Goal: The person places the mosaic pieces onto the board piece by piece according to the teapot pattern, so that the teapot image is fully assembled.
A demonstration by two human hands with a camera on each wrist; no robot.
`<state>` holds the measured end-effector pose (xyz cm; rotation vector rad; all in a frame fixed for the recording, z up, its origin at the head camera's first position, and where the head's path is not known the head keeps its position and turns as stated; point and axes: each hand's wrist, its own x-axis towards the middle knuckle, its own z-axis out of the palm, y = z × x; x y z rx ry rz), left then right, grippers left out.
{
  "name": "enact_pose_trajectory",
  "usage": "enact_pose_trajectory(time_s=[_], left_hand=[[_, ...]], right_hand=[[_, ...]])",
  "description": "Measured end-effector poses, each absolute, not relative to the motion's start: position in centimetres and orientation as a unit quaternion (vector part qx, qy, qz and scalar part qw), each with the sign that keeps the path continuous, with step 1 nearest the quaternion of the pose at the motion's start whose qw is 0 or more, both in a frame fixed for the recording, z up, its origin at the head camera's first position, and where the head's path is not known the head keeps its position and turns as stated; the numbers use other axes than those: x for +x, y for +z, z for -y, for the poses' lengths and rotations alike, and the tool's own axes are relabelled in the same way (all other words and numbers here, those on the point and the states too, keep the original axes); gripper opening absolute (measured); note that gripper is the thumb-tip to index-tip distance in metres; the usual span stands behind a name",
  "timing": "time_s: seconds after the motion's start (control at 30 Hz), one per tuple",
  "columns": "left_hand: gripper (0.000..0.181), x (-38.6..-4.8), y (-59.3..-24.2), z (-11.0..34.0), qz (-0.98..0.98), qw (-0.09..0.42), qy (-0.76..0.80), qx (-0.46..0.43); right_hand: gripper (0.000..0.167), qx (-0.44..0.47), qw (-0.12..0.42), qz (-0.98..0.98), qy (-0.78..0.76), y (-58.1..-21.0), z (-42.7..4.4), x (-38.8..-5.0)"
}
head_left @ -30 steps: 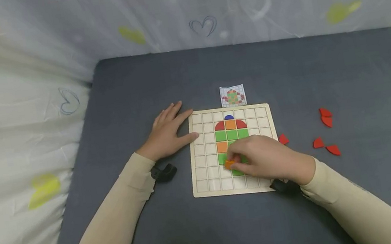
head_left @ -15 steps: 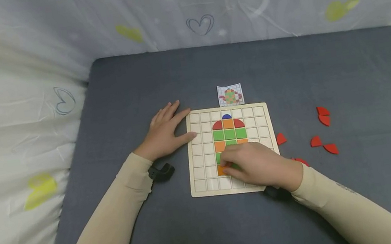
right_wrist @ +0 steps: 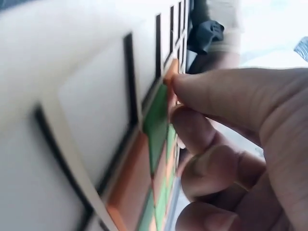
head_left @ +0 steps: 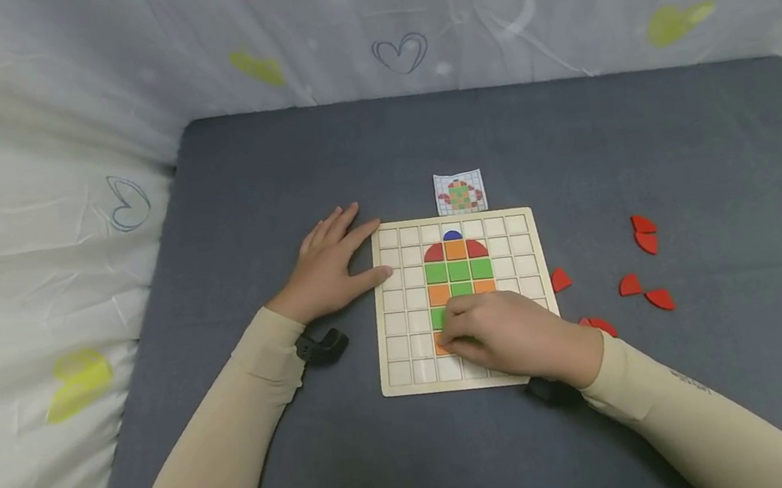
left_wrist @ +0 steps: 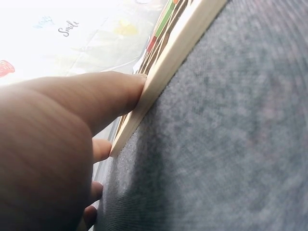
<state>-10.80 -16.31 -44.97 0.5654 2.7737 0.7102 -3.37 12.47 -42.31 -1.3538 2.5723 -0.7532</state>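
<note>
A wooden grid board (head_left: pixel 400 349) lies on the table with green, orange, red and blue tiles set in its cells. My right hand (head_left: pixel 511 333) is over the lower middle of the board. Its thumb and index finger pinch an orange square tile (head_left: pixel 440 344), which sits in a cell under a green tile (head_left: pixel 437 318); the same orange tile (right_wrist: pixel 171 72) is at the thumb tip in the right wrist view. The hand hides some cells to its right. My left hand (head_left: pixel 325 268) is spread, its thumb and index fingertip touching the board's left edge.
Behind the board lies a small pattern card (head_left: pixel 459 193). Loose red quarter-circle pieces are to the right, such as one piece (head_left: pixel 660 299) and another (head_left: pixel 560 279); several more lie around them. A printed curtain (head_left: pixel 328 26) hangs behind the dark table (head_left: pixel 288 166).
My right hand has brought the orange tile down from above the board into the cell below the left green tile. The left hand keeps its place at the board's edge.
</note>
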Motion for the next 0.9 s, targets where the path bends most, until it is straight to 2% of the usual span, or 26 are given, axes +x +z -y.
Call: enact_pose_trajectory(time_s=[0.2, 0.5, 0.67, 0.9], left_hand=[[0.079, -10.8, -45.0, 16.4, -0.944, 0.114, 0.243, 0.193], [0.081, -10.8, -44.9, 16.5, -0.943, 0.115, 0.245, 0.193], [0.08, -10.9, -45.0, 16.6, -0.944, 0.114, 0.244, 0.191], [0.081, -10.9, -45.0, 16.4, -0.943, 0.115, 0.244, 0.192]], right_hand=[[0.005, -0.406, 0.098, -0.878, -0.231, -40.9, -14.0, -4.2], [0.013, -0.299, 0.126, -0.911, -0.255, -38.0, -19.4, -7.7], [0.022, -0.238, 0.162, -0.924, -0.251, -37.8, -21.7, -9.0], [0.029, -0.199, 0.219, -0.926, -0.234, -38.4, -24.1, -8.6]])
